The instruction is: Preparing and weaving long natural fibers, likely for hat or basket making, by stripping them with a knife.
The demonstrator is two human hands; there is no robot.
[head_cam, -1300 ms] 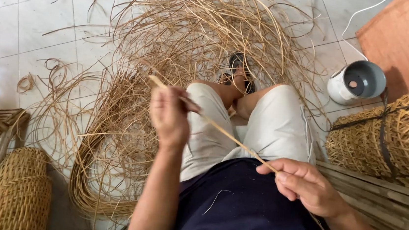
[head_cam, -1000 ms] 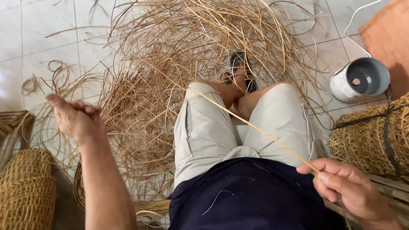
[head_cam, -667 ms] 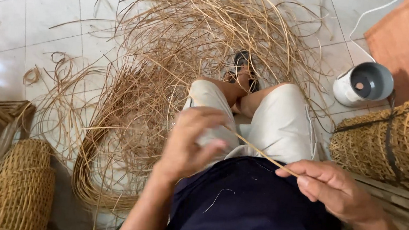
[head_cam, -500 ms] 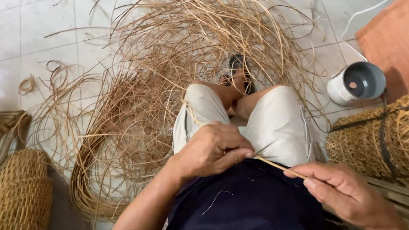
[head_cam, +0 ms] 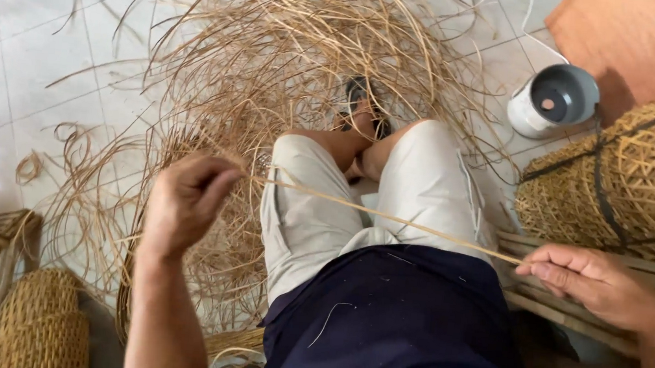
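Packages: none in view among the strips and baskets on the tiled floor.
Labels, signs, screens: none visible anywhere.

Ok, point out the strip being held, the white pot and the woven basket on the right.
Strip [head_cam: 395,218], head view, on its middle stretch over the lap.
White pot [head_cam: 534,119], head view, on its outer side wall.
Basket [head_cam: 643,184], head view, on its woven side.

My left hand [head_cam: 184,203] and right hand [head_cam: 595,282] pinch a thin rattan strip [head_cam: 388,217] stretched taut across my lap, above loose rattan strands [head_cam: 276,53] on the tiled floor [head_cam: 5,77].
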